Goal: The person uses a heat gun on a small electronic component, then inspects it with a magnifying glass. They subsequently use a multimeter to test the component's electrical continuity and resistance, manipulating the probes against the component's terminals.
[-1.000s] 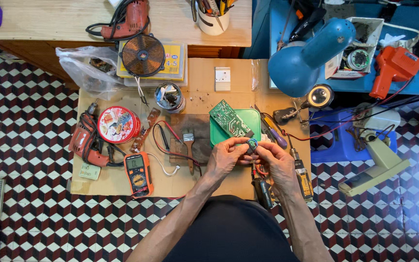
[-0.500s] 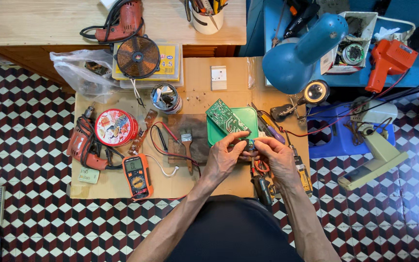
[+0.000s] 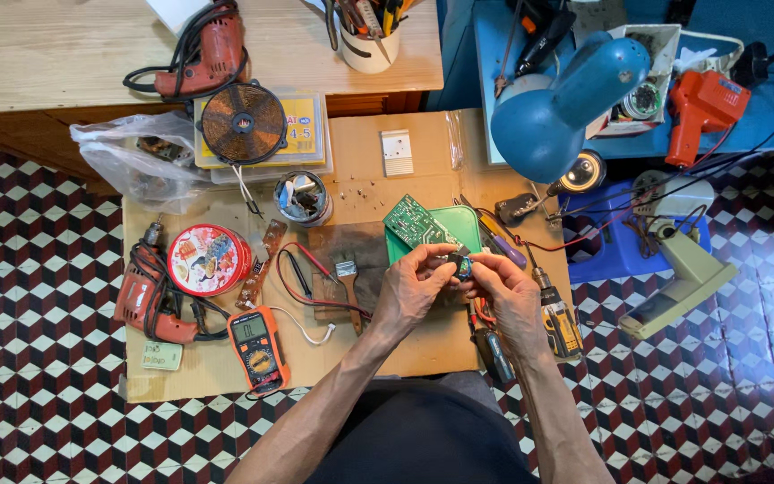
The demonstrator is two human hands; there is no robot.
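Note:
My left hand (image 3: pixel 416 285) and my right hand (image 3: pixel 505 289) meet over the middle of a cardboard sheet (image 3: pixel 360 179), both pinching one small blue and silver electronic part (image 3: pixel 464 266) between the fingertips. Just beyond the hands a green circuit board (image 3: pixel 410 220) leans on a green plastic tray (image 3: pixel 460 224). A small brush (image 3: pixel 348 278) and red and black test leads (image 3: pixel 306 269) lie to the left of my left hand. An orange multimeter (image 3: pixel 258 345) rests near the cardboard's front edge.
A round red tin (image 3: pixel 208 260), a red drill (image 3: pixel 145 300), a copper coil (image 3: pixel 244 121), a jar of parts (image 3: pixel 302 197) and a plastic bag (image 3: pixel 136 161) lie left. A blue desk lamp (image 3: pixel 553 116), a yellow-handled tool (image 3: pixel 559 318), a soldering stand (image 3: pixel 683 269) and an orange tool (image 3: pixel 700 103) sit right.
Both hands stay together on the small part and have shifted only slightly. The view has drifted a little downward.

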